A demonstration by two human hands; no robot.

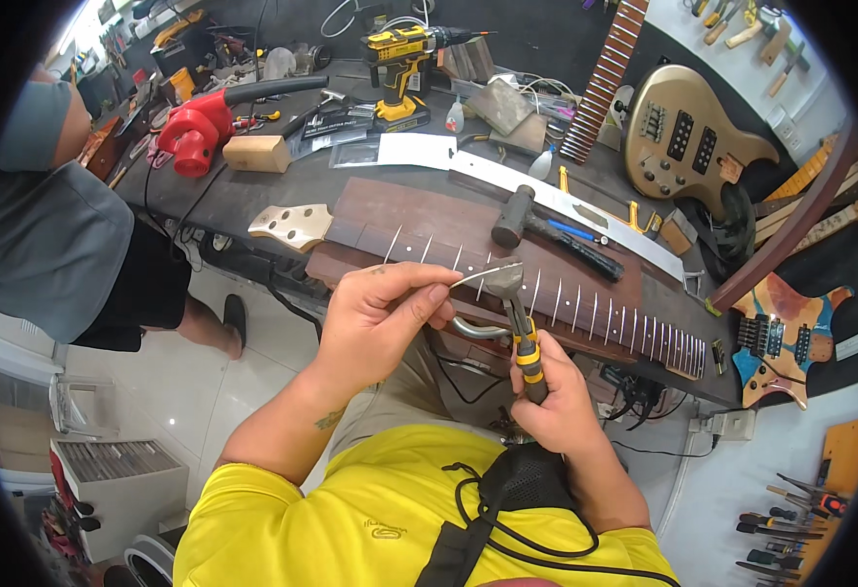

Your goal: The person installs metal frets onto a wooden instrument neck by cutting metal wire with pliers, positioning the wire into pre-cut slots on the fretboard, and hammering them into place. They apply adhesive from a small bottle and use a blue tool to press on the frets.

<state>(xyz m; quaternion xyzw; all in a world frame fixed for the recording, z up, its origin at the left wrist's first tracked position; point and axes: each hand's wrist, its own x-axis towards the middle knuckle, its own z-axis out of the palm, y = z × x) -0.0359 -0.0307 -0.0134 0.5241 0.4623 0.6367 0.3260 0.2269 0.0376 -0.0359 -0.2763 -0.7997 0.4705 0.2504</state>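
Observation:
My left hand (380, 308) pinches a thin, curved strip of fret wire (472, 276) between thumb and fingertips. In my right hand (558, 396) is a pair of end-cutting pliers (527, 352) with yellow-and-black handles, their metal head at the wire's far end. Whether the jaws are closed on the wire, I cannot tell. Beneath and beyond them, a guitar neck (573, 305) lies across the bench, several frets showing on its dark fingerboard and a pale headstock (292, 226) at its left end. A black-handled hammer (516, 216) rests just past the neck.
A yellow cordless drill (396, 76), a red blower (192, 133) and a wooden block (258, 154) stand farther back. A gold bass body (688, 137) leans at the right, above a multicoloured guitar body (786, 342). Another person (52, 240) stands at left.

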